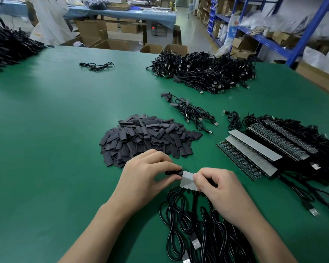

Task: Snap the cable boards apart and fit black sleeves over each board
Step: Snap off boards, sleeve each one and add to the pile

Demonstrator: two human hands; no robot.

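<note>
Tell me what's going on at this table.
A person is sleeving cable boards on the green table. The left hand pinches a black sleeve at the left end of a short board strip, which the right hand grips. The strip's cables trail toward the person. A sleeve pile lies just behind the hands, uncut board panels are stacked to the right, and a few sleeved cables lie farther back.

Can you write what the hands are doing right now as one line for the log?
left hand: pinches black sleeve | right hand: grips board strip | sleeve: at strip's left end
</note>
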